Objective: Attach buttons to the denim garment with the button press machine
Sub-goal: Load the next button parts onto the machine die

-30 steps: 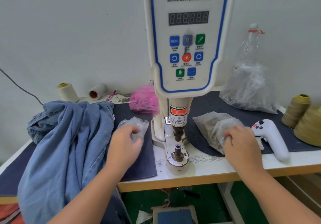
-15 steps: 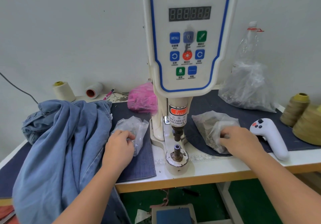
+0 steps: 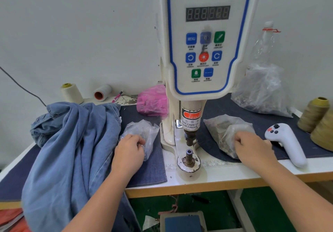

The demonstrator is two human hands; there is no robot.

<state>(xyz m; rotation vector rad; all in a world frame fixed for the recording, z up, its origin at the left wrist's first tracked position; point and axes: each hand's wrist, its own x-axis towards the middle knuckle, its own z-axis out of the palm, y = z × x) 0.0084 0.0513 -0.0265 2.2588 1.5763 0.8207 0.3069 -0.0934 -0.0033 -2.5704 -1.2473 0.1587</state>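
Head: hands (image 3: 129, 150) curled in bags (image 3: 142, 132)

I counted four thread cones (image 3: 70, 93), four plastic bags (image 3: 141, 132), one denim garment (image 3: 72, 147), one press machine (image 3: 207, 51), one white controller (image 3: 286, 141).

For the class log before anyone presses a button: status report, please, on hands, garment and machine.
Left hand in small clear plastic bag, right hand in larger clear bag. Blue denim garment heaped left, not under white button press machine. Lower die bare.
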